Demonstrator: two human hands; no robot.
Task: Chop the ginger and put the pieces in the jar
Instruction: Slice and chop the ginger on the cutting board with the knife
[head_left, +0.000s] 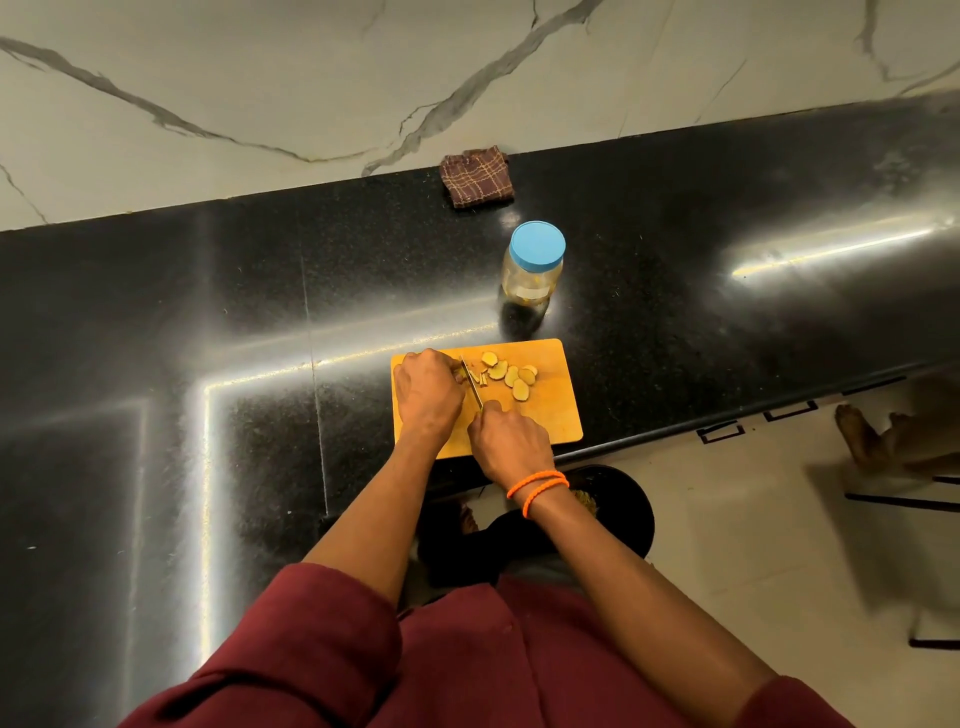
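Fingers of the right hand (508, 434) are curling tight around the handle of a knife (471, 385). The thin blade is pointing away from the person and is coming down on the ginger. The left hand (427, 391) is sitting just beside the blade, on its left. Its fingers are bending over the uncut ginger piece (459, 375) and holding it down on the board. Most of that piece is hiding under the fingers, so only a little bit is showing.

Ginger slices (511, 375) are lying on the other side of the blade, to the right. They are round and yellow, and they are sitting close together in a small pile. All of this is resting on an orange chopping board (553, 410). The board is lying flat on a shiny black counter (208, 312), near its front edge.

Behind the board, the jar (532, 270) is standing upright on the counter, apart from the board. Its blue lid (537, 245) is sitting on top. Farther back, a brown checked cloth (477, 177) is lying folded by the white marble wall (260, 78).

Two orange bands (540, 488) are going around the right wrist. Dark red sleeves (291, 639) are covering the upper arms.
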